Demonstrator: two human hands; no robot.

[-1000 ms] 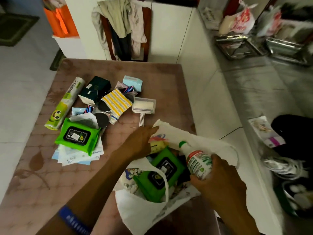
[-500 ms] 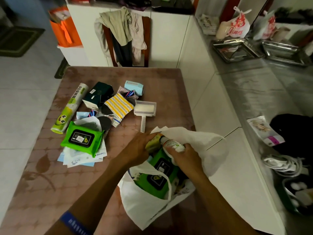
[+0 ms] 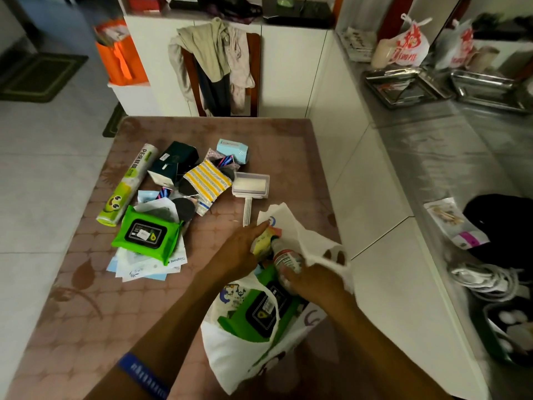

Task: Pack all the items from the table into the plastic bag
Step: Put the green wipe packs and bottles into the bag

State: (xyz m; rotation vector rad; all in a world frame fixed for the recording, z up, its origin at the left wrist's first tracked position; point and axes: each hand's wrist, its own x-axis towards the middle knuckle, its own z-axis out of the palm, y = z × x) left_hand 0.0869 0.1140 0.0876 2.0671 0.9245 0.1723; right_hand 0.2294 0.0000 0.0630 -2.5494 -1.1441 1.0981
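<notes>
White plastic bag nearest, lying open at table edge, green wipes pack already inside, just below the right fingers. Right hand at the bag mouth, fingers curled around a small bottle with a red-and-white label, pushing it in among the contents; bottle partly inside. Left hand just left of that, fingers closed on the bag's rim with a yellowish packet against the fingertips; whether packet or only rim is pinched, cannot tell. Blue wristband on left forearm.

Beyond the left fingertips, close: white lint roller. Further left: second green wipes pack atop loose paper sachets. Further out: yellow striped sponge cloth, dark green box, cling film roll, pale blue box.

Judgement: early-to-middle stage. A few items bagged, most of the pile unpacked on the pink table.
</notes>
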